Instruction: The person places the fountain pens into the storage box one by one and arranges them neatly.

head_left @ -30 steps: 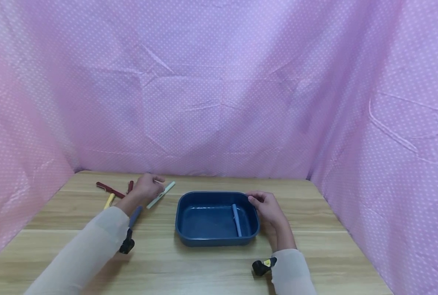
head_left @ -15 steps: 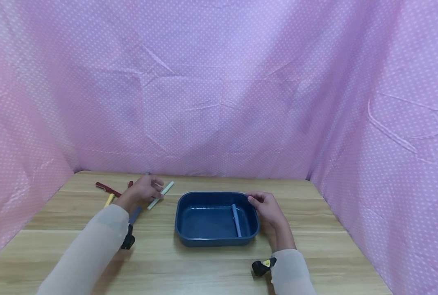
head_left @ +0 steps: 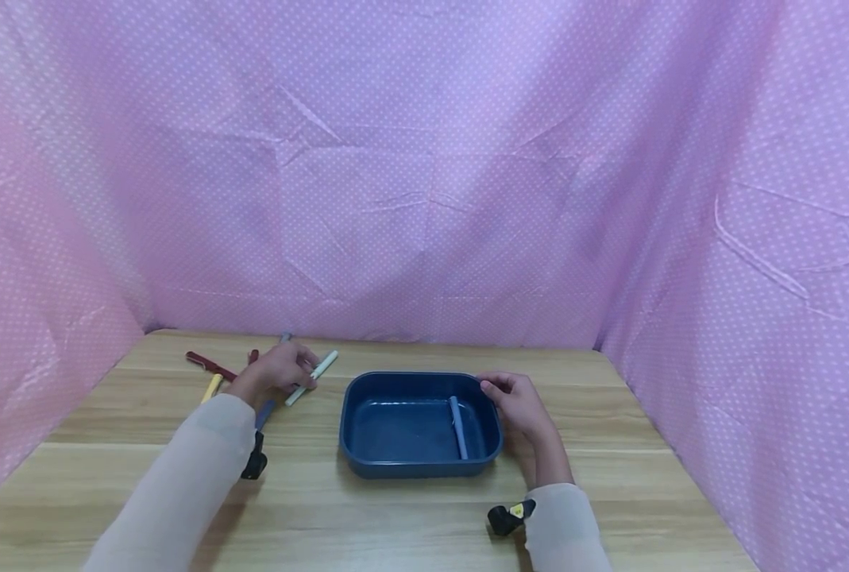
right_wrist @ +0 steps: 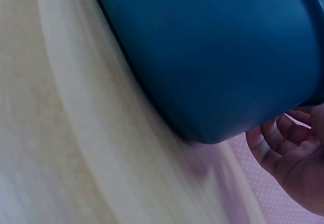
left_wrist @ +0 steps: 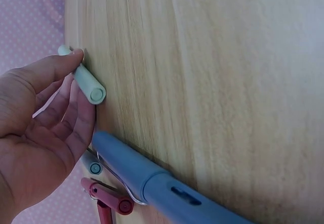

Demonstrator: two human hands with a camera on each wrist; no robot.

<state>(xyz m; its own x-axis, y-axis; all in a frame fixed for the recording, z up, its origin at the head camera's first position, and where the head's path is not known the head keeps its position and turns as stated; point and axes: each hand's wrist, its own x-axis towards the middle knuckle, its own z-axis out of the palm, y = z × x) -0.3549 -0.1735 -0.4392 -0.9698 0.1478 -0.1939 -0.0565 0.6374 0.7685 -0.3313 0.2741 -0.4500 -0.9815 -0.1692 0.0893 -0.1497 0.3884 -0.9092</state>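
My left hand (head_left: 281, 367) pinches a pale green pen (head_left: 327, 363) lying aslant at the back left of the table. In the left wrist view the thumb lies on the green pen (left_wrist: 90, 85), with the other fingers behind it. My right hand (head_left: 520, 401) grips the back right corner of a dark blue rectangular box (head_left: 410, 469), its thumb at the rim. The right wrist view shows curled fingers (right_wrist: 271, 148) against the box's outer wall (right_wrist: 212, 57). Inside the box, at its right end, lies one blue pen (head_left: 458, 429).
Around my left wrist lie a blue pen (head_left: 264, 415), a yellow pen (head_left: 212, 388), a dark red pen (head_left: 210, 365), a second red one partly hidden, and a grey pen (head_left: 285, 338). Pink dotted cloth (head_left: 424, 238) hangs behind and beside the wooden table (head_left: 395, 524).
My left hand has come down onto the green pen and its fingers have closed on it. The grey pen behind the hand has come into view. My right hand and the box stay put.
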